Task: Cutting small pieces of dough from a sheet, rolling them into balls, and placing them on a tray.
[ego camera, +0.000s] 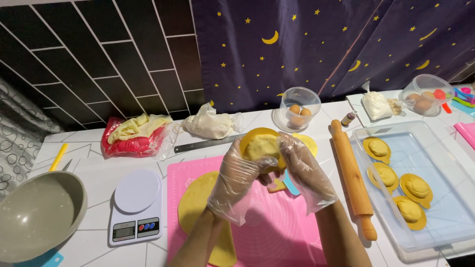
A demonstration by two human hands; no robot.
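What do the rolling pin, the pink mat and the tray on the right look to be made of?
The long brown rolling pin looks like smooth, unvarnished wood. The pink flat mat seems to be matte silicone, with printed circles. The clear rectangular tray is probably glossy plastic: the surface under it shows through.

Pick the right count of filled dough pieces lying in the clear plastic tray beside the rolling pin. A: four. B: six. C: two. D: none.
A: four yellow filled dough pieces lie in the clear tray, right of the rolling pin, while both hands hold another above the mat.
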